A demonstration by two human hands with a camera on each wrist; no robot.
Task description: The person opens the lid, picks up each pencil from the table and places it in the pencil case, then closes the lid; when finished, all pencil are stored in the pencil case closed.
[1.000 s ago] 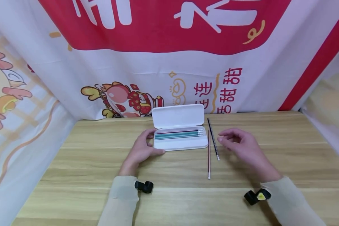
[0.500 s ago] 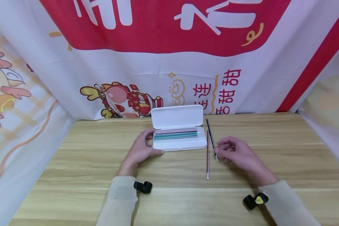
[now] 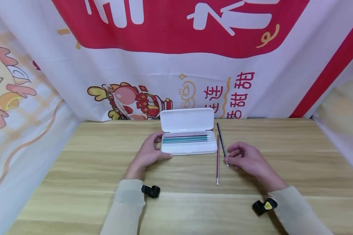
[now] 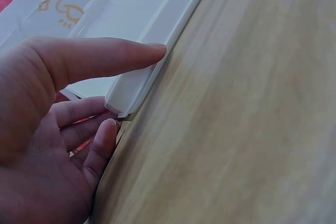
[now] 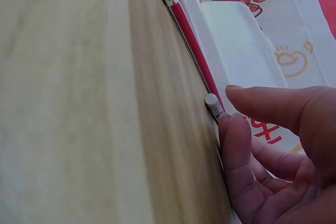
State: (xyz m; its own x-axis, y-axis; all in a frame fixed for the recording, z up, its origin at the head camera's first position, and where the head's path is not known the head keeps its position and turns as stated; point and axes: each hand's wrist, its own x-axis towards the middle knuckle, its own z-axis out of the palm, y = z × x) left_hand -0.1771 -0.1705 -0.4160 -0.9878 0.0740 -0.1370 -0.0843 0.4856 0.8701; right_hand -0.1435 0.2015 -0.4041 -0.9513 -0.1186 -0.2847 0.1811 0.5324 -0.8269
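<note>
A white pencil case (image 3: 189,149) lies on the table with its lid (image 3: 187,120) raised at the back. Inside it, several pencils (image 3: 188,139), mostly green, lie side by side. My left hand (image 3: 148,151) holds the case's left end, thumb (image 4: 121,56) along the front edge and fingers round the corner. To the right of the case lie a red pencil (image 3: 218,163) and a black pencil (image 3: 222,143). My right hand (image 3: 245,160) is at the black pencil's eraser end (image 5: 213,103); a fingertip appears to touch it, and the thumb stands apart.
The wooden table (image 3: 188,212) runs up to a printed cloth (image 3: 129,65) hanging behind the case. More printed cloth (image 3: 14,98) hangs at the left side. The raised lid stands close to the back cloth.
My right hand has come nearer and lower, from beside the black pencil's middle to its eraser end. My left hand keeps its place on the case. The head view has shifted slightly.
</note>
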